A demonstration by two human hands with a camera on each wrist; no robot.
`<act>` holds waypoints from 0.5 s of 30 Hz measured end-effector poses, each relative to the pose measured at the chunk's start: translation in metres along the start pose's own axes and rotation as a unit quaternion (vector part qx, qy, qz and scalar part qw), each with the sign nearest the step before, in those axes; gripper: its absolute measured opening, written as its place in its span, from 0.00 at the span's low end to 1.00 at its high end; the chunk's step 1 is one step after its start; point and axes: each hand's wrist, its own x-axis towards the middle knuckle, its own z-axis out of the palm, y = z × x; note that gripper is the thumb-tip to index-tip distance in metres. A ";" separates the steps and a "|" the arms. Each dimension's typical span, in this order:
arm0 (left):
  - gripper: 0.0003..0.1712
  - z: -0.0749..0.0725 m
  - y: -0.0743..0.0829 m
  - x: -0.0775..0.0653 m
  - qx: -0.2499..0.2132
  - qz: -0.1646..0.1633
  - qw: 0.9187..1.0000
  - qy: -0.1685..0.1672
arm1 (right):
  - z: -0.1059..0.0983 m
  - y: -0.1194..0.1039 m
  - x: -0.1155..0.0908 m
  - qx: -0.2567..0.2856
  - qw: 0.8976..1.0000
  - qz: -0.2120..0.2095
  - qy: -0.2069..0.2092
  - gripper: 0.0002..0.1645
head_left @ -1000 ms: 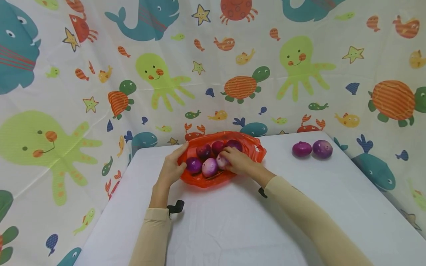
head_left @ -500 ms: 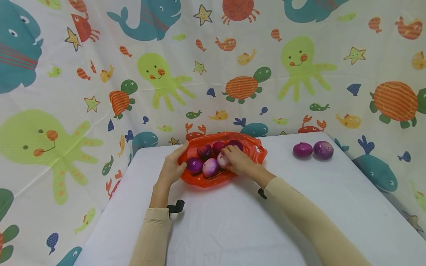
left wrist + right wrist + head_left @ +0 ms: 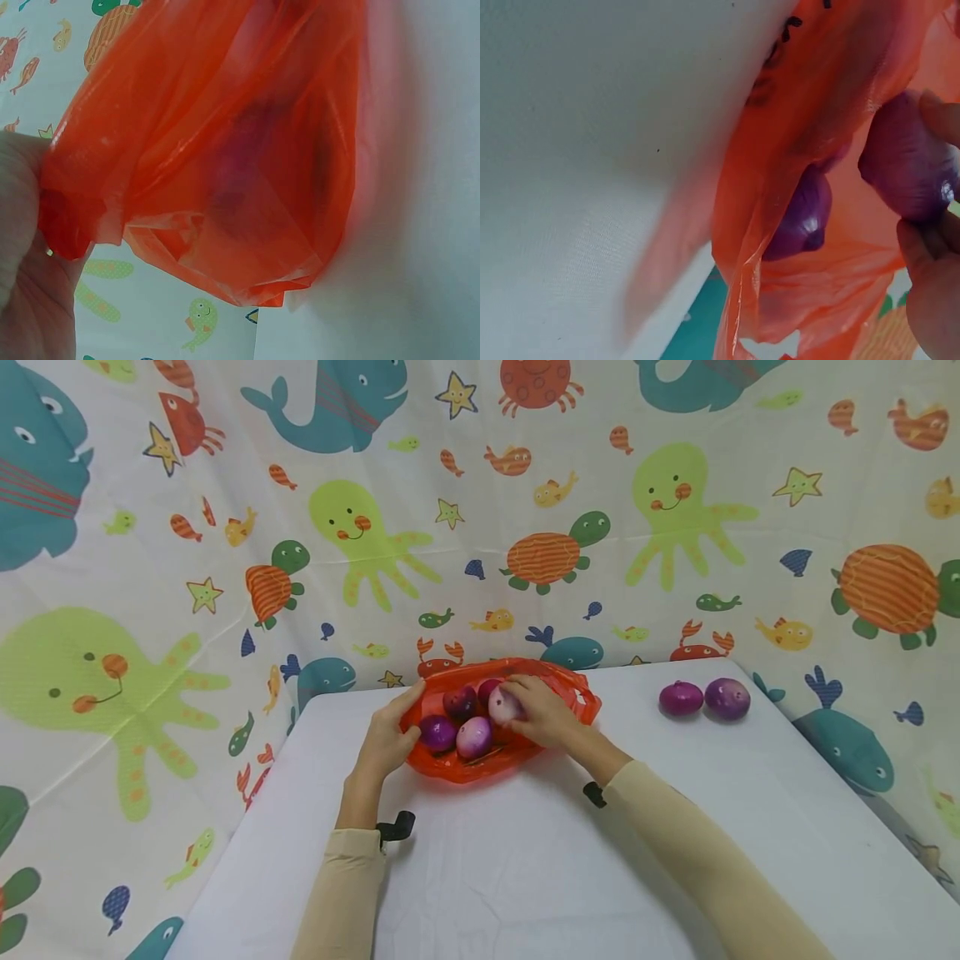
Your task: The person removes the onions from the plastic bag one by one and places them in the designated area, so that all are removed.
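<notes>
A red plastic bag [image 3: 453, 770] lies with its mouth wide at the far middle of the table, several purple onions inside. My left hand [image 3: 387, 739] holds the left edge of the bag; in the left wrist view the bunched film [image 3: 75, 217] sits between thumb and fingers. With my right hand [image 3: 551, 717] I grip a pale purple onion [image 3: 505, 706] between thumb and fingers over the bag's right half. In the right wrist view that onion [image 3: 909, 161] is apart from a darker onion [image 3: 802, 214] lower in the bag.
Two more onions, a smaller one [image 3: 681, 698] and a larger one [image 3: 727, 699], sit side by side at the table's back right. White cloth covers the table [image 3: 510, 877]. A sea-animal print curtain [image 3: 480, 510] hangs behind and beside it.
My right hand has lifted the pale onion slightly up from among the others, and now covers the dark onion at the bag's back right. The left hand stays at the bag's edge.
</notes>
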 end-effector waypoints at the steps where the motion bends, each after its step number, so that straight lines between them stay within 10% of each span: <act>1: 0.49 0.000 0.001 0.000 0.001 0.000 1.000 0.000 | -0.001 0.000 -0.001 0.006 1.000 -0.002 0.010 0.43; 15: 0.48 -0.001 0.001 0.001 0.002 -0.001 1.000 -0.001 | -0.017 0.001 -0.022 0.044 0.995 -0.024 0.086 0.43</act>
